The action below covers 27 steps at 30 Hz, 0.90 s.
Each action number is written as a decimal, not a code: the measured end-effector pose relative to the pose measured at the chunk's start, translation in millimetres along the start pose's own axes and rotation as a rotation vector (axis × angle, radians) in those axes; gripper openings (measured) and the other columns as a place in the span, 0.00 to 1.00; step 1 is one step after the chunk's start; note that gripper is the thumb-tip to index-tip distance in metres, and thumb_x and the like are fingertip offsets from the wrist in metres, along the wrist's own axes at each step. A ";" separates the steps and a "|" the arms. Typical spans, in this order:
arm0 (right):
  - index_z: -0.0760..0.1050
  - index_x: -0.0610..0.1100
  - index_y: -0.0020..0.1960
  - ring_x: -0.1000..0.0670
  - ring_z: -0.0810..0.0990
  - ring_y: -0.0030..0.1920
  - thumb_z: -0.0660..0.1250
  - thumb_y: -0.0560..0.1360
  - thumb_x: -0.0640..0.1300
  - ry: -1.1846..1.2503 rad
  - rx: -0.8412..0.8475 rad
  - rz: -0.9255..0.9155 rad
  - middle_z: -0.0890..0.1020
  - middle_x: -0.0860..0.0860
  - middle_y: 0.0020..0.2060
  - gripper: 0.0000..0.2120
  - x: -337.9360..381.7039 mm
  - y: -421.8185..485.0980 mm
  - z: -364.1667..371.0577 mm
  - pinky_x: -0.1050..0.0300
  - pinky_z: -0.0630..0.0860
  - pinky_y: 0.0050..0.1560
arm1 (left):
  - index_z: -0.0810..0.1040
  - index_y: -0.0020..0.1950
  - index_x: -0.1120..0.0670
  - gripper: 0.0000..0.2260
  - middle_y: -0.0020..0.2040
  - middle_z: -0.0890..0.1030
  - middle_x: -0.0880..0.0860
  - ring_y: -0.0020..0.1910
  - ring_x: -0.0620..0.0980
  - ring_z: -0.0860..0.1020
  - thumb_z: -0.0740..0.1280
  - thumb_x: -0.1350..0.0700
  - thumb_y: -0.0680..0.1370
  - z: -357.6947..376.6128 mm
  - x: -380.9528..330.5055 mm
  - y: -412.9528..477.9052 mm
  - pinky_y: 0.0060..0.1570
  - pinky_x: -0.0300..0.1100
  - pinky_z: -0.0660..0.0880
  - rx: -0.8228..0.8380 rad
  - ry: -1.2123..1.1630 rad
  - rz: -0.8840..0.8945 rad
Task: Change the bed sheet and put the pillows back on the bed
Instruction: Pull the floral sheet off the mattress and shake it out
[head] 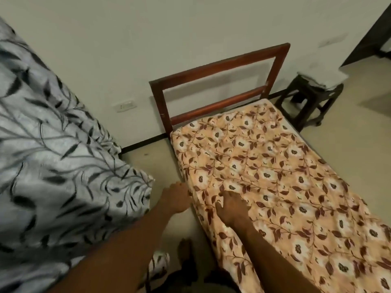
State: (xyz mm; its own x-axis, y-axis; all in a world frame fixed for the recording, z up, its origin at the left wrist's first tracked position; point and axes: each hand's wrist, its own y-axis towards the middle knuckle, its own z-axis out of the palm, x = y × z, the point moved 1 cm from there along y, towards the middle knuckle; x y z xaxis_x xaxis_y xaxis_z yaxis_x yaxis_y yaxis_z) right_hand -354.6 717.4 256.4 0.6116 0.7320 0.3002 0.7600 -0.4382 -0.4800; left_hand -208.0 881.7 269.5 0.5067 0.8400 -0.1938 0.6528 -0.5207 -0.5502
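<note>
A peach bed sheet (264, 166) with brown leaves and pale flowers covers the mattress from the wooden headboard (220, 85) down to the frame's lower right. My left hand (175, 199) reaches to the sheet's hanging left edge, fingers curled at the mattress side; whether it grips the cloth I cannot tell. My right hand (231, 208) lies flat on top of the sheet near that same edge, fingers spread. No pillow is in view.
A grey cloth with dark leaf print (59, 166) fills the left side, over another bed. A narrow strip of floor (160, 166) runs between the two. A dark wooden stool (311, 98) with a white folded cloth stands right of the headboard. My foot (186, 248) is on the floor.
</note>
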 end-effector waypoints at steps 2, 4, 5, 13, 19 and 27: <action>0.70 0.49 0.75 0.43 0.70 0.73 0.59 0.82 0.59 0.015 -0.005 0.027 0.74 0.46 0.73 0.25 23.7 29.1 -9.8 0.40 0.69 0.72 | 0.71 0.70 0.55 0.21 0.68 0.74 0.57 0.66 0.59 0.75 0.61 0.45 0.82 -21.9 24.5 28.4 0.66 0.55 0.72 -0.004 -0.005 -0.016; 0.70 0.50 0.74 0.43 0.69 0.74 0.59 0.82 0.59 0.000 -0.005 0.030 0.73 0.46 0.73 0.24 36.8 53.1 -17.3 0.40 0.68 0.72 | 0.71 0.70 0.55 0.20 0.67 0.75 0.57 0.65 0.58 0.75 0.62 0.45 0.82 -39.5 39.9 47.6 0.65 0.54 0.72 -0.013 -0.005 -0.017; 0.70 0.50 0.74 0.42 0.69 0.74 0.59 0.82 0.58 -0.009 -0.002 0.029 0.73 0.46 0.73 0.24 45.2 69.6 -22.7 0.40 0.67 0.72 | 0.71 0.69 0.55 0.20 0.66 0.75 0.56 0.65 0.58 0.75 0.62 0.45 0.82 -49.8 50.2 61.6 0.65 0.54 0.73 -0.022 0.000 -0.019; 0.71 0.50 0.74 0.41 0.71 0.73 0.59 0.82 0.59 -0.061 0.036 0.047 0.76 0.45 0.71 0.24 106.0 194.4 -49.1 0.41 0.69 0.72 | 0.73 0.64 0.55 0.17 0.61 0.77 0.55 0.60 0.56 0.77 0.62 0.45 0.82 -105.7 122.0 162.9 0.61 0.54 0.74 0.041 -0.009 -0.047; 0.74 0.50 0.71 0.43 0.74 0.70 0.59 0.82 0.58 -0.085 0.060 -0.006 0.78 0.47 0.68 0.21 159.0 308.3 -72.7 0.39 0.69 0.71 | 0.76 0.61 0.52 0.15 0.54 0.80 0.52 0.52 0.51 0.79 0.64 0.43 0.81 -153.4 163.4 249.5 0.58 0.54 0.78 0.049 -0.088 -0.106; 0.73 0.48 0.70 0.43 0.73 0.68 0.61 0.82 0.55 -0.046 0.118 0.021 0.78 0.46 0.66 0.19 204.4 422.1 -91.3 0.42 0.71 0.67 | 0.78 0.55 0.52 0.11 0.49 0.80 0.52 0.49 0.51 0.80 0.64 0.46 0.82 -205.1 182.6 368.3 0.54 0.50 0.77 0.103 -0.197 -0.167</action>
State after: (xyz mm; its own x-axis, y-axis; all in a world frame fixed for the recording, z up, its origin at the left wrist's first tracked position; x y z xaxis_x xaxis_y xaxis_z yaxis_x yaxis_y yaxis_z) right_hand 111.3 634.4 190.5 0.6147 0.7474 0.2521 0.7141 -0.3916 -0.5803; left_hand 240.4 812.1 198.0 0.2713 0.9314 -0.2425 0.6524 -0.3632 -0.6651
